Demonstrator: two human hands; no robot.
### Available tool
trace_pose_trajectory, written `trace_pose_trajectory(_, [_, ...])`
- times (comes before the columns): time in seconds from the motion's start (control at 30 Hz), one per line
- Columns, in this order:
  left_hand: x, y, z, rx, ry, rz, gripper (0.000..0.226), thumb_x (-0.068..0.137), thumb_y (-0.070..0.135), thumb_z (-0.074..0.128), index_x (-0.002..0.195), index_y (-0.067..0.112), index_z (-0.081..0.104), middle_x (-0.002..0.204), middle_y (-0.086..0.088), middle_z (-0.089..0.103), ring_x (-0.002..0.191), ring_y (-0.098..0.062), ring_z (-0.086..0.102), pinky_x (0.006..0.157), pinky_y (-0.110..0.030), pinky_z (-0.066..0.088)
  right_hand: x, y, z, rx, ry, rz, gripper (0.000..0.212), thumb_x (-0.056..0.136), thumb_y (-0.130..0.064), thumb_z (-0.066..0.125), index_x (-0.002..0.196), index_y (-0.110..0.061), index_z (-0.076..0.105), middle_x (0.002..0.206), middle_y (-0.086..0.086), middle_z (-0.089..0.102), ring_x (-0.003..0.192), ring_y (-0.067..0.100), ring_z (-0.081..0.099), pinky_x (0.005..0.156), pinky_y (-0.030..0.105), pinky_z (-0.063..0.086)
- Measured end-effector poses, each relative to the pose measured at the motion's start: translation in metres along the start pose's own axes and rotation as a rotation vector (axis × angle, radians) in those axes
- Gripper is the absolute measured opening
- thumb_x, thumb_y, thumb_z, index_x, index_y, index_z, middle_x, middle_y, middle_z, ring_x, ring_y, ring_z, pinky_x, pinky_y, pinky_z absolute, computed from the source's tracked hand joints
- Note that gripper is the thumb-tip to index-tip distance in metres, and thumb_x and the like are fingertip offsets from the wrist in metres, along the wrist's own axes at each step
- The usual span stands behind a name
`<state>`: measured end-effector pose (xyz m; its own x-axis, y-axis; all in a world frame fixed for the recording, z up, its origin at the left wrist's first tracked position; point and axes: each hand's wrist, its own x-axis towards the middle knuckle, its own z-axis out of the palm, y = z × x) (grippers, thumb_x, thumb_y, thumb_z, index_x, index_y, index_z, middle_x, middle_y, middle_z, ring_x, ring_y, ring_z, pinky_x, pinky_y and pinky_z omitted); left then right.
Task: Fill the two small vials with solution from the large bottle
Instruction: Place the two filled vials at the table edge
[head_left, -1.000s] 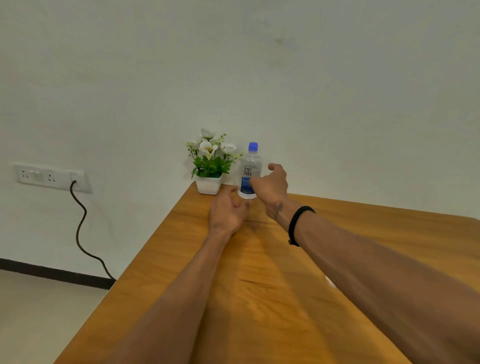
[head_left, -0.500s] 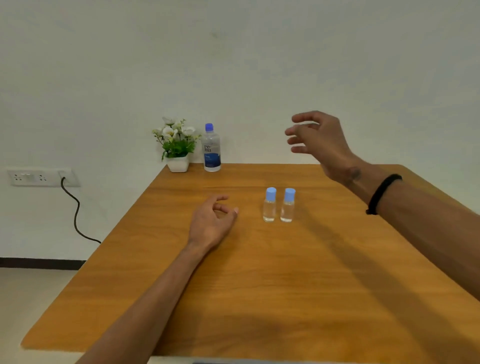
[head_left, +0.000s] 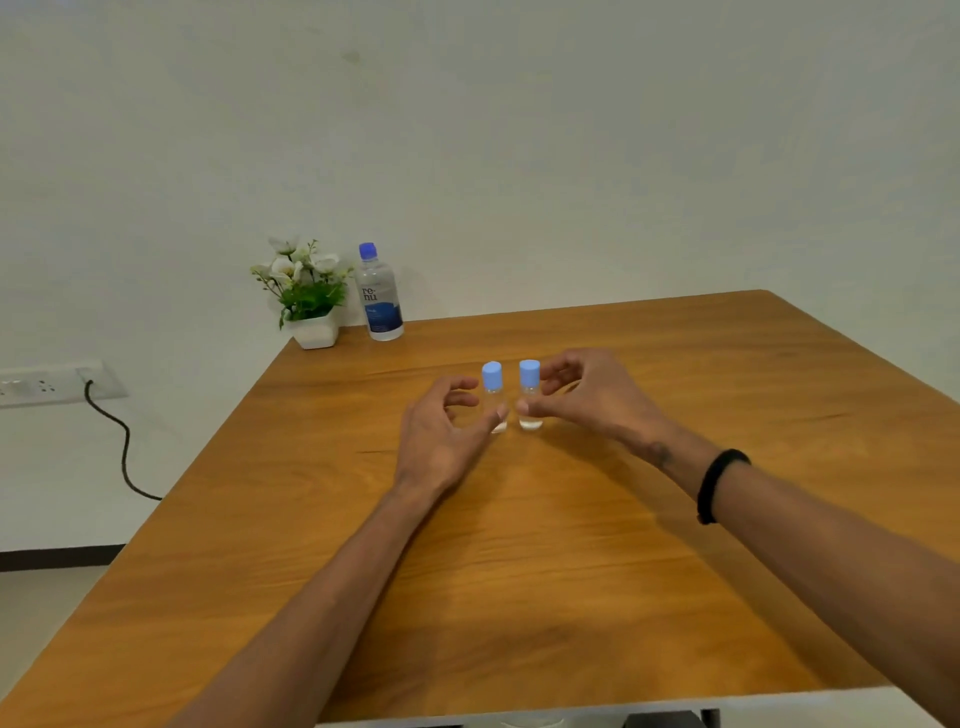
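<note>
Left hand (head_left: 441, 436) pinches the left clear blue-capped vial (head_left: 493, 397); right hand (head_left: 592, 400) pinches the right one (head_left: 530, 395). Both vials upright on wooden table (head_left: 571, 571).

Wooden table (head_left: 571, 597) under two capped vials (head_left: 530, 395), large bottle (head_left: 382, 299), flower pot (head_left: 314, 332).

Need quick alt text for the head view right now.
Left hand and right hand each close around a blue-capped vial on the wooden table. The large bottle stands capped at the far edge.
</note>
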<state>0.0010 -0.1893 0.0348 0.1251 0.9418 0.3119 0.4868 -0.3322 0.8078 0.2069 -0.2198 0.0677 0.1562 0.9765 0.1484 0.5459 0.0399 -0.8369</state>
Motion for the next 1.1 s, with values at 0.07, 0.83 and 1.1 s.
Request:
trace_pose_trajectory(0.07, [0.004,0.004,0.003,-0.011,0.001,0.003,0.057,0.082,0.052,0.080,0.130,0.028,0.062,0.115,0.009,0.070,0.108,-0.008,0.063,0.086,-0.024,0.053,0.005,0.002,0.005,0.012,0.010,-0.028,0.047,0.070,-0.038,0.098,0.108,-0.020,0.077,0.096,-0.005,0.077,0.090,0.009,0.073,0.075,0.023,0.057])
trace_pose_trajectory(0.83, [0.186,0.109,0.219,-0.190,-0.405,0.191,0.040,0.093,0.036,0.074,0.129,0.020,0.066,0.117,-0.001,0.069,0.108,-0.024,0.066,0.093,-0.037,0.055,0.109,0.136,-0.222,0.187,0.284,0.067,0.044,0.082,-0.014,0.091,0.119,-0.020,0.068,0.107,0.002,0.077,0.094,0.012,0.075,0.079,0.028,0.061])
trace_pose_trajectory(1.1, [0.254,0.109,0.307,-0.131,-0.343,0.196,0.039,0.099,0.028,0.069,0.136,0.017,0.062,0.121,0.000,0.066,0.110,-0.023,0.062,0.096,-0.036,0.050,0.194,0.198,-0.244,0.164,0.338,0.085,0.036,0.085,-0.005,0.085,0.113,-0.018,0.066,0.105,-0.003,0.072,0.096,0.010,0.069,0.073,0.021,0.055])
